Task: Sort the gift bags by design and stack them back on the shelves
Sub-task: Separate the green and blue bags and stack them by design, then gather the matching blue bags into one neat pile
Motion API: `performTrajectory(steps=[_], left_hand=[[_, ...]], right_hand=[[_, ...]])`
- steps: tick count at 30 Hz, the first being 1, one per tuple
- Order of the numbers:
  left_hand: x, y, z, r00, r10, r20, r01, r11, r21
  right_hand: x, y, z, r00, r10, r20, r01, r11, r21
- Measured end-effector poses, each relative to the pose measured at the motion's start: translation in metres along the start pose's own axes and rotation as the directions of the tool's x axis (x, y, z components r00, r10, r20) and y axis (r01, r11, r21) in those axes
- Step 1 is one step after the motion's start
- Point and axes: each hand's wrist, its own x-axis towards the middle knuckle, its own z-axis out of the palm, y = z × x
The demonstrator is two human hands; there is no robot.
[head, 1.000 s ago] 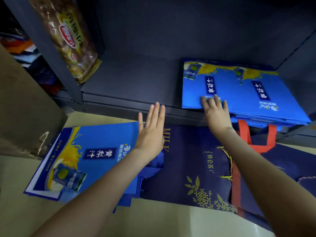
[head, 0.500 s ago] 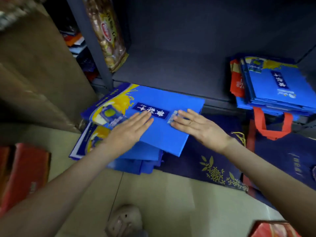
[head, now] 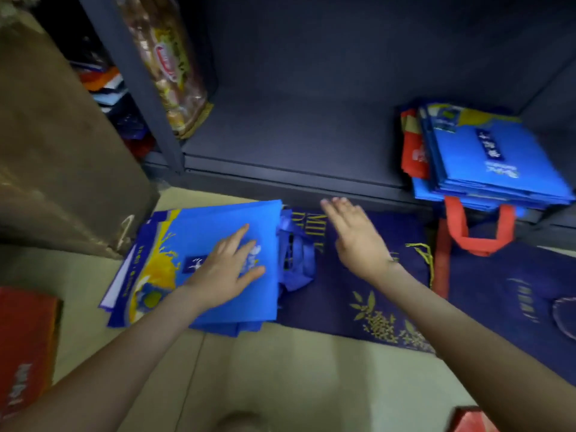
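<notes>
— Where are the bags?

— A pile of bright blue fabric gift bags with a yellow splash print (head: 249,219) lies flat on the beige tiled floor (head: 280,369), just in front of the dark grey metal shelf (head: 296,145). Their blue handles are bunched at the pile's right edge. A second stack of the same blue design (head: 486,157) sits on the shelf at its right end, with a red gift bag (head: 411,151) touching its left side.

— And the hands?

— The left hand (head: 224,269) rests palm down on the top bag of the floor pile. Its grip is released, with the fingers straight and spread. The right hand (head: 358,238) is also released, fingers straight and grasping nothing. It sits above a navy blue gift bag with gold leaf print (head: 358,307) spread on the floor beside the blue pile. It is blurred, so I cannot tell whether it touches that bag.

— Anything else down there?

— Another navy bag (head: 514,291) lies further right, and a red handle loop (head: 477,241) shows just below the shelf stack's front edge. A clear packet of golden snacks (head: 168,73) leans at the shelf's left upright. A brown cardboard box (head: 62,151) stands to the left, and a red carton (head: 25,353) sits at the lower left.
</notes>
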Motion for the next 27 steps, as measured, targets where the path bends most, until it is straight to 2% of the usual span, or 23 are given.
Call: performTrajectory(steps=[2, 5, 7, 9, 11, 15, 21, 24, 27], left_hand=[[0.033, 0.034, -0.009, 0.984, 0.063, -0.164, -0.075, 0.995, -0.069], [0.076, 0.085, -0.009, 0.904, 0.213, -0.372, -0.23, 0.973, -0.001], [0.098, 0.111, -0.004, 0.841, 0.287, -0.458, -0.292, 0.954, 0.063], [0.116, 0.129, 0.003, 0.821, 0.329, -0.466, -0.319, 0.942, 0.104], [0.133, 0.141, 0.011, 0.821, 0.352, -0.449, -0.331, 0.935, 0.128], [0.151, 0.157, 0.023, 0.835, 0.364, -0.413, -0.339, 0.931, 0.135], [0.161, 0.173, 0.036, 0.815, 0.423, -0.396, -0.361, 0.905, 0.224], [0.159, 0.183, 0.033, 0.78, 0.474, -0.408, -0.381, 0.878, 0.29], [0.155, 0.19, 0.03, 0.764, 0.491, -0.419, -0.378, 0.867, 0.325]], right_hand=[[0.001, 0.039, -0.021, 0.966, 0.232, -0.118, -0.233, 0.972, 0.003], [0.004, 0.1, -0.043, 0.828, 0.509, -0.238, -0.526, 0.85, -0.013], [0.005, 0.134, -0.049, 0.756, 0.62, -0.209, -0.64, 0.767, -0.039], [0.007, 0.162, -0.05, 0.716, 0.688, -0.117, -0.698, 0.712, -0.08], [0.008, 0.182, -0.049, 0.712, 0.701, -0.033, -0.694, 0.697, -0.179], [0.013, 0.201, -0.051, 0.755, 0.656, 0.009, -0.615, 0.712, -0.34], [0.006, 0.217, -0.071, 0.844, 0.53, 0.088, -0.468, 0.806, -0.364], [-0.002, 0.218, -0.081, 0.885, 0.465, 0.035, -0.416, 0.82, -0.393], [-0.017, 0.21, -0.09, 0.929, 0.331, -0.166, -0.37, 0.842, -0.393]])
